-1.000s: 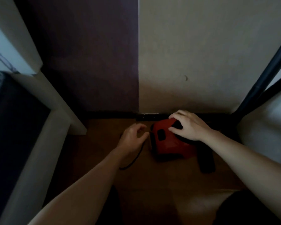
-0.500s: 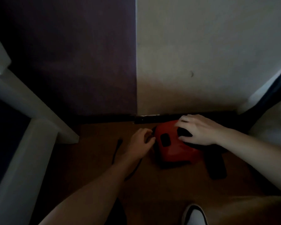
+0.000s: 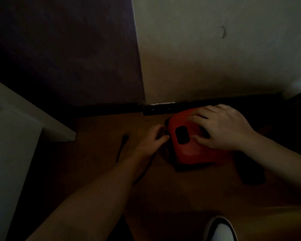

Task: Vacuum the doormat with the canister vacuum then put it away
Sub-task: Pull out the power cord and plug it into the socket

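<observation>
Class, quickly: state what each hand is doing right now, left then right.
Left hand: curled, pinching the black cord beside the red vacuum.
Right hand: open, fingers spread, resting on the vacuum's top.

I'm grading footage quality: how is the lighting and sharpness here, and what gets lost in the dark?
Head view: dim, underexposed and soft; the pale wall is brightest, the red vacuum reads clearly; the black cord nearly merges with the floor, and whether the left hand grips it is lost in shadow.
</observation>
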A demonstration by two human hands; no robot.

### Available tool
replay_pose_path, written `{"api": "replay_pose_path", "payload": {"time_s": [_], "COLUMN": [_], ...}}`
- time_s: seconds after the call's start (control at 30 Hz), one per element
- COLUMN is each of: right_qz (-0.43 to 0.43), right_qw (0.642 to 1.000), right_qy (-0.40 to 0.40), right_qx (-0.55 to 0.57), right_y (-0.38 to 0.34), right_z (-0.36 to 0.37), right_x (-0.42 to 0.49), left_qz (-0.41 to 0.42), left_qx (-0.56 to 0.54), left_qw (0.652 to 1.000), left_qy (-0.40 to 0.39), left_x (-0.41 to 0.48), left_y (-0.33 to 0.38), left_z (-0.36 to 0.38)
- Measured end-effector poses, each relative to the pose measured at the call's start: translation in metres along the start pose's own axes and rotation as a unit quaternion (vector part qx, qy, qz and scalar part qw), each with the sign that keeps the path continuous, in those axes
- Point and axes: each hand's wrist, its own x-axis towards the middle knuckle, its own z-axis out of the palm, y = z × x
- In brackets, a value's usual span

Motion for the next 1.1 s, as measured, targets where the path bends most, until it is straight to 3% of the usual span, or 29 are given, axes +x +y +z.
{"api": "replay_pose_path", "payload": {"time_s": [0.33, 0.6, 0.87, 1.03, 1.1], "right_qz": [0.011, 0.021, 0.029, 0.030, 0.028], "right_qw": [1.000, 1.000, 0.999, 0.999, 0.999], "right_qy": [0.029, 0.023, 0.030, 0.021, 0.021], "right_qx": [0.001, 0.002, 0.007, -0.004, -0.008], "right_y": [-0.001, -0.003, -0.006, -0.006, -0.005], "right_z": [0.003, 0.000, -0.003, -0.003, -0.002], "right_x": [0.000, 0.000, 0.001, 0.001, 0.001], "left_qz": [0.075, 0.149, 0.111, 0.116, 0.165], "left_qx": [0.138, 0.197, 0.308, 0.290, 0.345], "left_qw": [0.986, 0.968, 0.943, 0.947, 0.915], "left_qy": [-0.059, -0.030, -0.056, 0.070, 0.124], "left_x": [0.015, -0.008, -0.054, -0.066, -0.069], "left_y": [-0.004, -0.003, 0.001, -0.015, -0.020], "left_z": [-0.018, -0.027, -0.006, -0.001, -0.001]}}
